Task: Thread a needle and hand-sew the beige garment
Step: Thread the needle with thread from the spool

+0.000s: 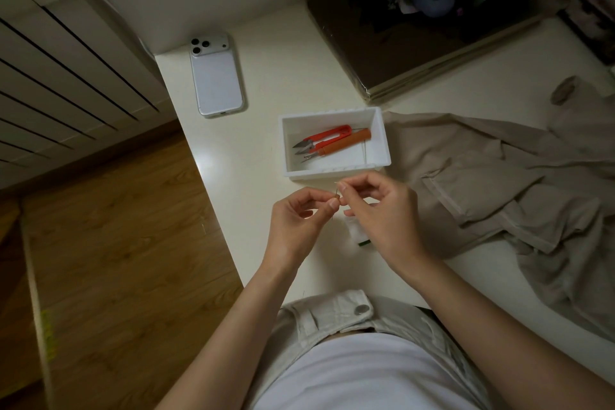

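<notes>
White tray [332, 174] beside beige garment [499, 176]

The person wears a plain white top [366, 376] above pale beige trousers [319, 336] of a coarse weave; a round silvery metal button [362, 309] closes them at the waist, a belt loop [313, 315] beside it. The forearms [233, 319] are bare, and the left hand [296, 220] and right hand [382, 210] have short nails
</notes>
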Available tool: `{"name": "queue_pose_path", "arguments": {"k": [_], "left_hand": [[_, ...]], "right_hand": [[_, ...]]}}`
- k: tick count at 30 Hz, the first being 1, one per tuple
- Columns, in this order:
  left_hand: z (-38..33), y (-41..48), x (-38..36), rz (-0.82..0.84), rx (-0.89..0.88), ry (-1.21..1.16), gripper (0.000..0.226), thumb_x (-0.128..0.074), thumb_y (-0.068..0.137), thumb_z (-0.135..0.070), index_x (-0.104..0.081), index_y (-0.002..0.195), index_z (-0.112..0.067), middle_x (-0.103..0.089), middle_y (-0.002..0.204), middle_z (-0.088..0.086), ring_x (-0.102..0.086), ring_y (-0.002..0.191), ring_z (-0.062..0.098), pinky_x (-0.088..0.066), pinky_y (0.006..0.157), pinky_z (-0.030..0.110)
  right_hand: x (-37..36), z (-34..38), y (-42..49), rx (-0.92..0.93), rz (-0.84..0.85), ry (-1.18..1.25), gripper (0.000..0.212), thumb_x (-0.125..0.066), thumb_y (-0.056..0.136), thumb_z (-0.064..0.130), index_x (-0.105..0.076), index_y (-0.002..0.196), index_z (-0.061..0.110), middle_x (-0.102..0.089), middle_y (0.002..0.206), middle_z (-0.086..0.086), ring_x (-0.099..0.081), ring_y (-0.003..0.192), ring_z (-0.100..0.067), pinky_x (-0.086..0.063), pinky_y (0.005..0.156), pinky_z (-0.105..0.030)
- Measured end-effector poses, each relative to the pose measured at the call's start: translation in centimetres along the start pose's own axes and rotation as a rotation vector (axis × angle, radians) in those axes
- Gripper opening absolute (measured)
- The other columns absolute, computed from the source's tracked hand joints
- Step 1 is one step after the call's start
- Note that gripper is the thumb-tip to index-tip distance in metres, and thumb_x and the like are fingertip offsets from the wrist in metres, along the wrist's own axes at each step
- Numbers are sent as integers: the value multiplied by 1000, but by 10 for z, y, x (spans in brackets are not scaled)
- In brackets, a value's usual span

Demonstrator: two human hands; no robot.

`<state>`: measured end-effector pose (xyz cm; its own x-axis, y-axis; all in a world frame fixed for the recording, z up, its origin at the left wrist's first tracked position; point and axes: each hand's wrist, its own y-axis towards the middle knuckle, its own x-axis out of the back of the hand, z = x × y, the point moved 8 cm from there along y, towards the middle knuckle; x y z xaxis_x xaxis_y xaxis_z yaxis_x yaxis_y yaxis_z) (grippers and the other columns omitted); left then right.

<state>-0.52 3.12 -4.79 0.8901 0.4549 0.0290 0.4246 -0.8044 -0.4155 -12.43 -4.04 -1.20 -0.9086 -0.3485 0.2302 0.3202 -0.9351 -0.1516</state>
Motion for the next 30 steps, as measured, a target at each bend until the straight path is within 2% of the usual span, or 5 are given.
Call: {"name": "queue_pose_path", "arguments": {"k": [6, 10, 15, 21, 30], "left_hand": [[-6, 1, 2, -22, -87, 110, 15, -73, 82, -11, -70, 74, -24, -70, 71, -16, -62, 70, 2, -47, 87, 41], [-1, 2, 4, -47, -64, 65, 12, -72, 83, -11, -71, 76, -20, -72, 77, -7, -64, 75, 9, -49, 87, 45], [3, 2, 4, -57, -20, -11, 9, -70, 83, -9, -69, 77, -15, -71, 82, 8, -63, 81, 20, -51, 87, 46], [3, 2, 3, -45, -21, -7, 6, -71, 83, -10, -70, 78, -14, -72, 82, 8, -65, 83, 25, -51, 87, 45], [1, 2, 3, -39, -37, 19, 12, -72, 82, -11, -70, 75, -20, -71, 77, -2, -65, 79, 16, -50, 89, 46]], "right_hand": [[-2, 0, -1, -14, 24, 37, 15, -68, 84, 4, -68, 77, 18, -68, 73, 2, -68, 71, -13, -56, 57, -22], [-2, -2, -1, -46, 23, 97, 16, -68, 85, 4, -67, 76, 17, -68, 68, 8, -68, 69, -10, -54, 56, -19], [-1, 0, -1, -17, 0, 97, 14, -67, 85, 3, -66, 77, 14, -68, 71, 6, -70, 71, -13, -56, 58, -22], [0, 3, -1, 32, -18, 39, 16, -68, 84, 4, -65, 76, 18, -67, 72, 6, -69, 71, -15, -58, 59, -27], [0, 3, -1, 58, -8, -12, 14, -69, 84, 5, -67, 78, 17, -67, 73, 8, -69, 72, -15, -59, 59, -33]]}}
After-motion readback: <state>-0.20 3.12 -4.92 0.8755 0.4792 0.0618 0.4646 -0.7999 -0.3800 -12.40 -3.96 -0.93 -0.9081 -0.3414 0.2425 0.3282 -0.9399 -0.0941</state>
